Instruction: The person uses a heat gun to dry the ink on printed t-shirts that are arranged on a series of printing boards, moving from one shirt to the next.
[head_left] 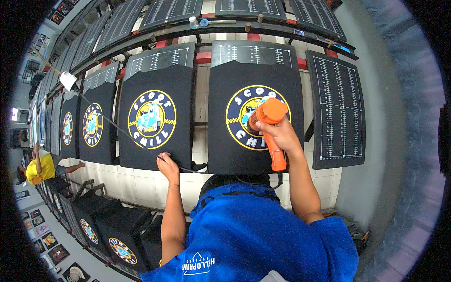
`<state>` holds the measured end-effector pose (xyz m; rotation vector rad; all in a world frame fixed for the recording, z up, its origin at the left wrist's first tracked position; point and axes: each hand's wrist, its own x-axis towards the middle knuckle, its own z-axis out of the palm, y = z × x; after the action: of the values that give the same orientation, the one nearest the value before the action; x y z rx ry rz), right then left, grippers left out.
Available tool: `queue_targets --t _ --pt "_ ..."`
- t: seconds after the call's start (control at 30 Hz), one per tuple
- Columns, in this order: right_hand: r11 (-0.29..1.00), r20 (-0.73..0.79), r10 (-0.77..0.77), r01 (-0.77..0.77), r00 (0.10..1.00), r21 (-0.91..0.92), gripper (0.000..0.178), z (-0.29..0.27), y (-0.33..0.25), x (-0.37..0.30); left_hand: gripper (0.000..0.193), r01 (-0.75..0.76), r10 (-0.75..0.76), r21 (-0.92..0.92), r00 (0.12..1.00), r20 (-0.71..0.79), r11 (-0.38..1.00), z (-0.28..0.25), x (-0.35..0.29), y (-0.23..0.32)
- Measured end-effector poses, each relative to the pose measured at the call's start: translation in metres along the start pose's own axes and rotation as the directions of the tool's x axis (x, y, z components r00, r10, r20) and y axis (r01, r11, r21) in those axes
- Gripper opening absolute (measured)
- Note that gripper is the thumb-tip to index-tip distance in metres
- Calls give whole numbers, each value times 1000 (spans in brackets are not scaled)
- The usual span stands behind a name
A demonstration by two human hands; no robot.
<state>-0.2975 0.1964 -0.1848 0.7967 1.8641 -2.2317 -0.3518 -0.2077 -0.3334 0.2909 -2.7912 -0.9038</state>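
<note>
My right hand (283, 135) is closed round the handle of an orange heat gun (273, 112). The gun hangs over a black T-shirt (225, 157) stretched on a printing board, covering part of its round blue, yellow and white print. From the base of the handle a black cord drops towards my waist. My left hand (168, 167) is closed on the black power cord (185, 169), at the near edge of a second black T-shirt (155, 77) with a matching round print. That cord runs on up and left across the shirts.
A bare black board (336, 110) with white ruler marks stands on the right, beside a grey wall. More boards with printed shirts line up to the left and behind me. A small bottle (193, 22) rests on the far rail. A person in yellow (38, 170) is at far left.
</note>
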Motion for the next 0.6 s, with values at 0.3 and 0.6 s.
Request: queue_targets --t 0.3,0.6 --pt "991 -57 -93 87 994 -100 44 24 0 7 26 -168 169 -12 981 92 986 -12 -14 -5" --pt "997 -193 -64 55 979 -50 53 57 6 10 17 -418 388 36 871 302 908 -10 11 -18"
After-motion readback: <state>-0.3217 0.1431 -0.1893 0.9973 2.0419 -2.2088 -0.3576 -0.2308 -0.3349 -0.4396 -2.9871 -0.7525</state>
